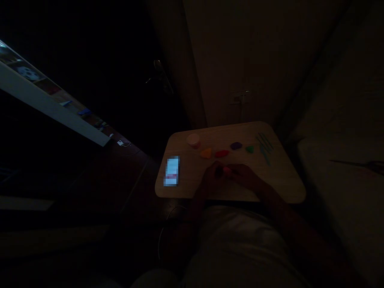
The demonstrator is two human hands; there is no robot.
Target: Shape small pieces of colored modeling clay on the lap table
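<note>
Both hands meet over the near middle of a small wooden table (192,191), in very dim light. My right hand (242,175) pinches a bright red-orange lump of modelling clay (228,171) at its fingertips. Curled against it from the other side is my left hand (212,175); a dark round patch shows at its fingers, and I cannot tell whether this is a thing or shadow. Just beyond the hands lie a red clay piece (222,153), an orange one (206,153), a purple one (236,146) and a green one (249,149).
A pink tub (193,140) stands at the table's far left. Several teal plastic tools (264,146) lie at the far right. A lit phone (172,171) rests near the left edge. Behind are a door handle (163,78) and a wall socket (240,97) with a plug.
</note>
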